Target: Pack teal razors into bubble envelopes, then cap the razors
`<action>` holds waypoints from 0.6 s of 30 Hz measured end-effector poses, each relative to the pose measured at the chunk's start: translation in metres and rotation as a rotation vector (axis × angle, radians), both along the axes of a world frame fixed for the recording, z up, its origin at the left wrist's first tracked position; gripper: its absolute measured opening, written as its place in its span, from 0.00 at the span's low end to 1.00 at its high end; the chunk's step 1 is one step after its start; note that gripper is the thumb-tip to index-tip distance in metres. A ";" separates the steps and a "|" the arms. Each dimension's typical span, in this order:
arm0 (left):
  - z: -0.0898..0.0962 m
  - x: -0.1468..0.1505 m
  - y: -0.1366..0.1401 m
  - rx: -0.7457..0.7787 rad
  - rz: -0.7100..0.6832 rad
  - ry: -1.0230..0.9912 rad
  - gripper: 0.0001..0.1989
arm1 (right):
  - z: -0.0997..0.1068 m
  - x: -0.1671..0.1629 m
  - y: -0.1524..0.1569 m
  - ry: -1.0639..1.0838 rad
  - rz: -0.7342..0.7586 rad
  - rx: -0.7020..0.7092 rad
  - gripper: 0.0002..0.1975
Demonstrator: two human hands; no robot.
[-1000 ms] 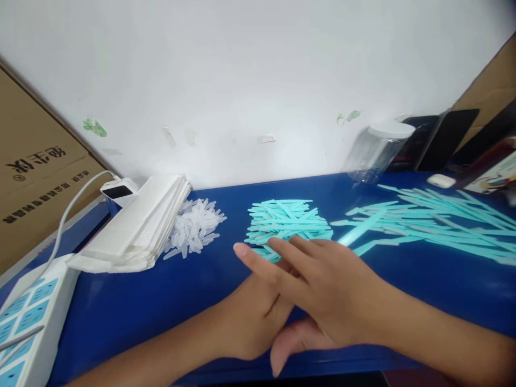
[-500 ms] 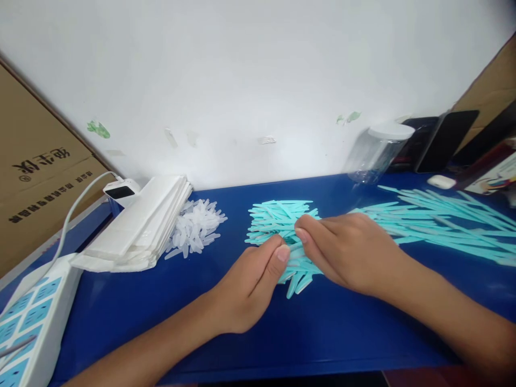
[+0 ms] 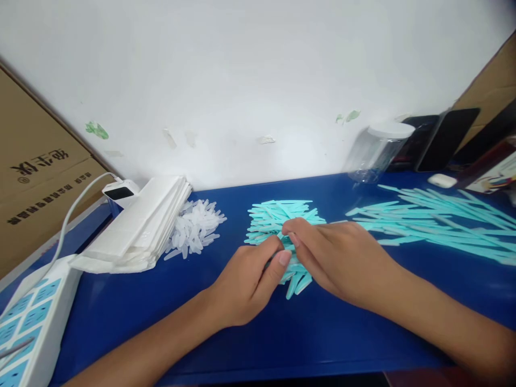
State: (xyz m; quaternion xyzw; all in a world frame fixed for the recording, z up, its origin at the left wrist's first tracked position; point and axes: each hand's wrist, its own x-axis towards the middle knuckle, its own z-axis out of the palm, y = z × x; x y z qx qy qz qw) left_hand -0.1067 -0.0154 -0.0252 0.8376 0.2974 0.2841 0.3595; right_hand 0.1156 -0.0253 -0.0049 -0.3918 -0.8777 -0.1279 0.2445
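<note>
My left hand (image 3: pixel 248 282) is closed over the near left edge of a pile of short turquoise plastic sticks (image 3: pixel 278 215), its thumb bent against the curled index finger. What it pinches is hidden between the fingers. Fingertip to fingertip with it, my right hand (image 3: pixel 342 255) is closed in a pinch on a thin turquoise stick (image 3: pixel 281 235), of which only a small tip shows. Both hands cover part of the pile. Right of them, long turquoise sticks (image 3: pixel 439 220) lie spread across the blue table (image 3: pixel 226 349).
Small translucent white pieces (image 3: pixel 195 228) are heaped beside a stack of flat white bags (image 3: pixel 133 226). A power strip (image 3: pixel 44 317), a white device (image 3: pixel 120 192) and a cardboard box (image 3: pixel 40 156) are at the left. A lidded clear jar (image 3: pixel 379 153) stands back right, near black phone-like slabs (image 3: pixel 447 140).
My right hand has shifted slightly left, bringing its fingertips against the left hand's. The left thumb and index finger have loosened a little. The piles look unchanged.
</note>
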 end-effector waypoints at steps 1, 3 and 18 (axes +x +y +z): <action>0.000 -0.001 0.001 0.013 0.012 0.002 0.15 | 0.001 0.002 0.001 0.008 0.002 -0.012 0.13; 0.000 -0.004 0.005 0.032 0.047 0.001 0.16 | 0.003 0.009 0.007 0.026 -0.009 -0.044 0.18; -0.003 -0.026 0.030 0.034 0.264 -0.059 0.22 | 0.012 0.037 0.039 0.698 0.016 -0.951 0.26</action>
